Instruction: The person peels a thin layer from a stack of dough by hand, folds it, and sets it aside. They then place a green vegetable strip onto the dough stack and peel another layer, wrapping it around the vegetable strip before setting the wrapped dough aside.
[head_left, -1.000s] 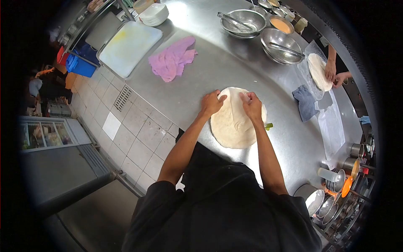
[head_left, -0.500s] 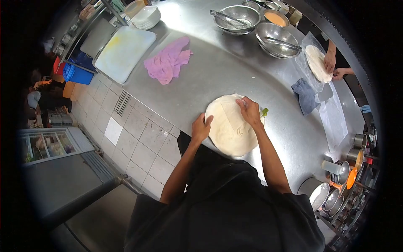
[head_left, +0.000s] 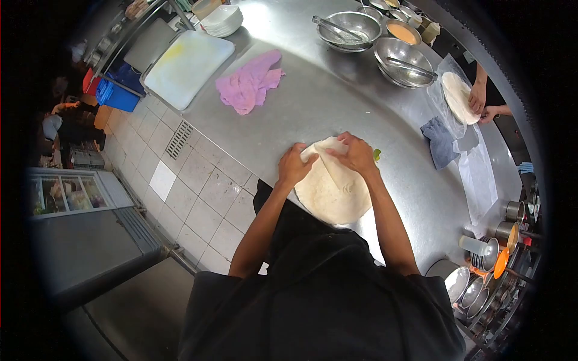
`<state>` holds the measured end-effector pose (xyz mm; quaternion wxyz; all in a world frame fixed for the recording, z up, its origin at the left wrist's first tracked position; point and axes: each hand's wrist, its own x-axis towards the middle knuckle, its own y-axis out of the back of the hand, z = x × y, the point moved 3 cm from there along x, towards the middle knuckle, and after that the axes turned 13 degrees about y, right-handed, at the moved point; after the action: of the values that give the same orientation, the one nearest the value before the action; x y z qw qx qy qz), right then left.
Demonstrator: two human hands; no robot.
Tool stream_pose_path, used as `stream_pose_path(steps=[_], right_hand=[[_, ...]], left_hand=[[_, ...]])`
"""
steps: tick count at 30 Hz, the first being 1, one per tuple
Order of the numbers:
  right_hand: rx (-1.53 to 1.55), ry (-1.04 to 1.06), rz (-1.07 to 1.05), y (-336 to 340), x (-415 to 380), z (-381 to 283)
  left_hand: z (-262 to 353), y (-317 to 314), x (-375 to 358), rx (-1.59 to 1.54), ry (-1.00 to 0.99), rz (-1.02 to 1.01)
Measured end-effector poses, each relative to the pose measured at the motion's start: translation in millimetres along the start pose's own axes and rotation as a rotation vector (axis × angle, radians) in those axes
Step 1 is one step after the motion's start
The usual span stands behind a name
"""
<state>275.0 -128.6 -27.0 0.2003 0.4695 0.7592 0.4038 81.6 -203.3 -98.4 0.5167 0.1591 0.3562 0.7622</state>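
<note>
A pale, floury round of flat dough (head_left: 332, 191) lies at the near edge of the steel counter, partly overhanging toward my body. A crease or layer edge runs across its upper part. My left hand (head_left: 295, 165) grips its far left rim, thumb on top and fingers around the edge. At the far right rim, my right hand (head_left: 356, 154) holds the dough in the same way, with its thumb pointing inward. A small green leaf (head_left: 377, 154) lies beside my right hand. The fingers' undersides are hidden.
A pink cloth (head_left: 248, 82) and a white cutting board (head_left: 189, 67) are at left. Steel bowls (head_left: 349, 30) with utensils stand at the back. At right, a co-worker's hands (head_left: 481, 102) touch another dough piece (head_left: 459, 98) near a grey cloth (head_left: 438, 141).
My left hand has moved up from the left side to the far left rim, closer to my right hand. My right hand has shifted slightly toward the far edge.
</note>
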Motion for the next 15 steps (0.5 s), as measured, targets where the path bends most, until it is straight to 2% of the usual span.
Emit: stream_pose_path(steps=[1,2,3,6,8,9,11,12,14,15], right_hand=[[-0.051,0.051,-0.095,-6.7,4.2,-6.7],[-0.104,0.101,-0.189,-9.8,6.9,-10.5],[-0.108,0.106,-0.187,-10.3,7.7,-9.5],[-0.057,0.193,-0.244,-12.0,3.5,-14.2],[0.003,0.370,-0.317,8.9,-8.6,-40.0],[0.004,0.365,-0.318,-2.3,-12.1,-28.5],[0.044,0.244,-0.085,-18.0,-18.0,-1.2],[0.044,0.242,-0.083,-16.9,-18.9,7.2],[0.035,0.047,-0.081,-2.4,-18.1,11.7],[0.037,0.040,-0.077,-1.1,-19.4,16.1]], left_hand=[[6.9,-0.3,4.8,-0.002,-0.002,0.005],[12.4,-4.0,9.3,0.046,0.039,-0.101],[15.9,-6.5,11.4,0.094,0.081,-0.207],[0.7,-15.6,18.0,0.041,0.003,-0.242],[0.4,-12.8,15.0,0.012,0.017,-0.234],[0.6,-12.8,12.4,-0.020,0.026,-0.233],[2.1,-14.2,8.1,-0.017,0.028,-0.207],[2.4,-13.2,7.4,-0.013,0.031,-0.172],[7.4,-5.1,3.0,0.006,0.072,-0.199],[9.8,-2.0,0.1,0.024,0.112,-0.227]])
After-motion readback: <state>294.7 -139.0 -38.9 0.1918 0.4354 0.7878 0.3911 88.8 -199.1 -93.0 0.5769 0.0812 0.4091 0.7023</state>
